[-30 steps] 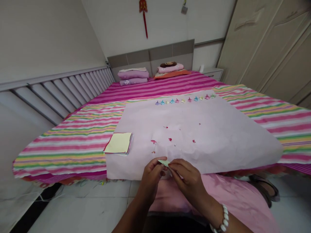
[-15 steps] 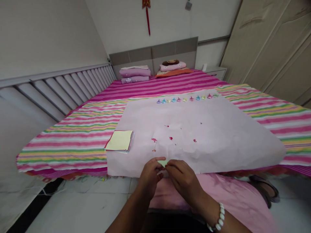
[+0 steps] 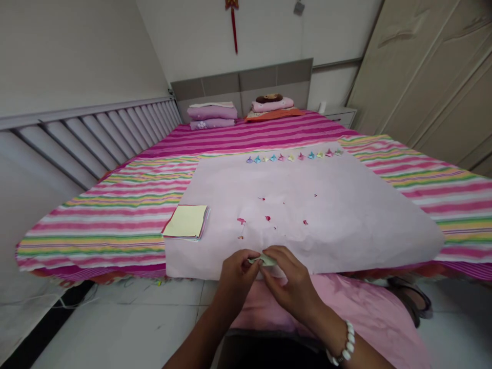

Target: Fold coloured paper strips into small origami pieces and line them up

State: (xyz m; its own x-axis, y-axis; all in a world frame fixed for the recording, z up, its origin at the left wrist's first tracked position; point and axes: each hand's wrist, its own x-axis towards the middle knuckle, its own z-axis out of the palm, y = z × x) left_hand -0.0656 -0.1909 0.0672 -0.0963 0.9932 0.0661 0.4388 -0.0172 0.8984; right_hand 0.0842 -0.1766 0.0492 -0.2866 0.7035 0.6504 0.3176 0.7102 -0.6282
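Between my two hands is a small folded piece of pale green paper, held just above the near edge of the white sheet. My left hand pinches its left corner between thumb and fingers. On the other side my right hand, with a white bead bracelet at the wrist, grips the right part, thumb below and fingers on top. Fingers cover part of the folds. Left of the hands lies a stack of square paper, pale yellow on top. Small folded paper pieces in several colours form a row along the sheet's far edge.
The sheet lies on a bed with a striped cover. Small red marks or scraps dot its middle. Folded bedding sits by the headboard. A white railing runs along the left, and pink cloth lies below the hands.
The green paper has been turned and now shows more of its surface to the right. My right fingers have opened out around it, and my left fingers have curled in closer.
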